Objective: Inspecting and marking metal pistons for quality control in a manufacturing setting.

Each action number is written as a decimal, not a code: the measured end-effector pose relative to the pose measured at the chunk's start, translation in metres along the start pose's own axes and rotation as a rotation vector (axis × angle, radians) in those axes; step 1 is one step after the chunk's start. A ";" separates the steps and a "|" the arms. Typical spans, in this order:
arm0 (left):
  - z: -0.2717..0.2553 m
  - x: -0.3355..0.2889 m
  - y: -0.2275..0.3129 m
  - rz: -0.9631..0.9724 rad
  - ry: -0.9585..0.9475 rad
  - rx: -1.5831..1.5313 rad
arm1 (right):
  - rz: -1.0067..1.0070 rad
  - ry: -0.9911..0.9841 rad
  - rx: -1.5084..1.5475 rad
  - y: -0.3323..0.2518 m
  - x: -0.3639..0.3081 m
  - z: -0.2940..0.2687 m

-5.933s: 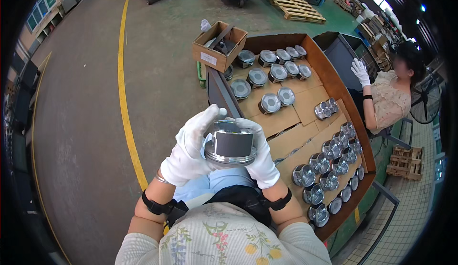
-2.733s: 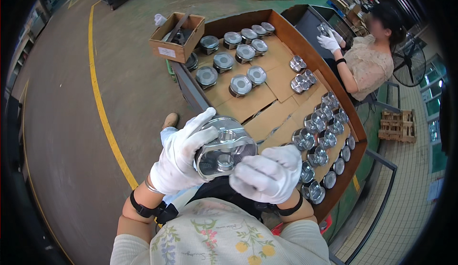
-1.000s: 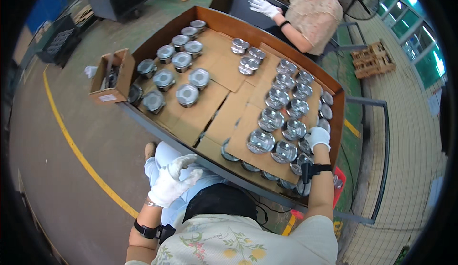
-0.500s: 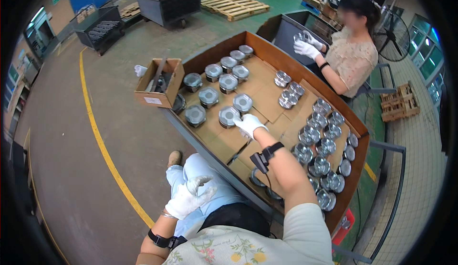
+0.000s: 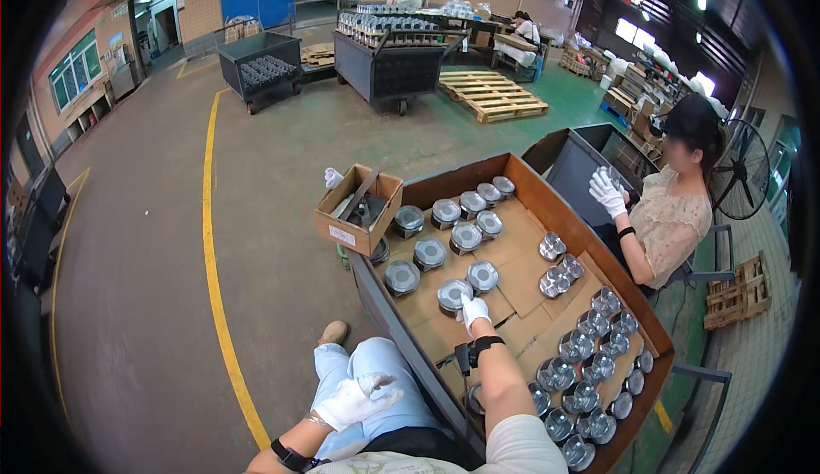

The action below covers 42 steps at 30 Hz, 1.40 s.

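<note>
My right hand, in a white glove, has its fingers closed on the right rim of a piston with a round grey crown. That piston stands upright on the cardboard lining of a large metal bin. Just behind it stands another piston, in a loose group of several more. Over my lap hangs my left hand, also gloved, with the thumb apart from the fingers and nothing visible in it. Shiny pistons crowd the right part of the bin.
A cardboard box with dark tools sits on the bin's left corner. Across the bin, a co-worker in white gloves handles a shiny part. Carts, a wooden pallet and a fan stand beyond.
The view has tilted up, so the bin sits lower in the picture. My right hand stays at the same piston, and my left hand stays over my lap. The co-worker's hands are raised closer together.
</note>
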<state>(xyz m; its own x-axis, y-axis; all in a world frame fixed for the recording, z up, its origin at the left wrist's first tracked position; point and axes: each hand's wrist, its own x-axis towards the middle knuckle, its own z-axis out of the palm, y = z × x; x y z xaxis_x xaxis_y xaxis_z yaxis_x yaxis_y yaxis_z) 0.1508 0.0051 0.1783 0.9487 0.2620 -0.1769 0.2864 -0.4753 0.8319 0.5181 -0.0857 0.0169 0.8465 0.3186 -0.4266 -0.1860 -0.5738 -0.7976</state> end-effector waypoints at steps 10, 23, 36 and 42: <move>-0.019 0.003 0.005 0.143 0.143 -0.045 | -0.613 -0.096 -0.269 -0.106 -0.122 -0.069; -0.040 0.013 0.060 -0.033 0.204 -0.889 | -1.170 -0.420 -0.468 -0.193 -0.260 -0.072; -0.026 0.004 0.034 0.240 0.460 -0.797 | -1.659 -0.091 -0.502 -0.209 -0.320 -0.047; -0.028 0.005 0.009 0.326 0.421 -1.105 | -1.509 -0.154 -0.264 -0.193 -0.319 -0.043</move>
<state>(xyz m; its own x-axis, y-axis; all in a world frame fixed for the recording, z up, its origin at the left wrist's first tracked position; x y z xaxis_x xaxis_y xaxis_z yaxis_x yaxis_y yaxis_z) 0.1546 0.0260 0.1995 0.7785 0.6125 0.1366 -0.4183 0.3442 0.8406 0.3058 -0.1094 0.3252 0.0986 0.7698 0.6307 0.8738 0.2363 -0.4251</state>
